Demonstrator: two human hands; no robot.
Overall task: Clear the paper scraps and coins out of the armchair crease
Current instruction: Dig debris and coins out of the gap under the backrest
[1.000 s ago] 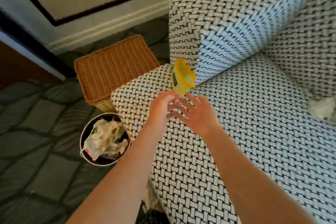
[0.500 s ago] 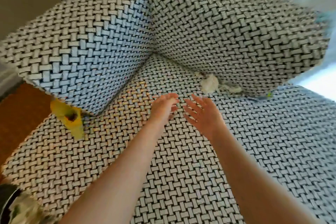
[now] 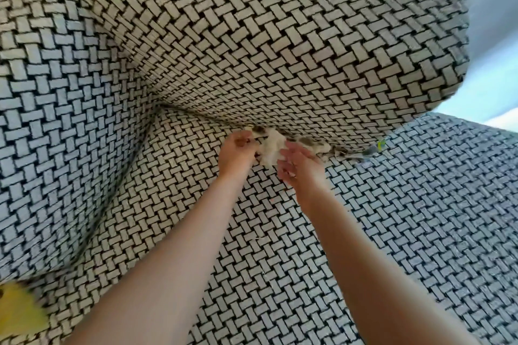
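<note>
Under the backrest overhang, the armchair (image 3: 280, 36) crease (image 3: 201, 118) traps the debris. Left grip (image 3: 236, 151) and right grip (image 3: 301, 168) pinch the paper wad (image 3: 271, 145) from opposite sides, so it should lift out whole. Smaller scraps (image 3: 316, 145) sit wedged just right of it. Coins: can't tell.

woven matt cloth armchair (image 3: 280, 45), seemingly crumpled paper scraps (image 3: 270, 145)
</note>
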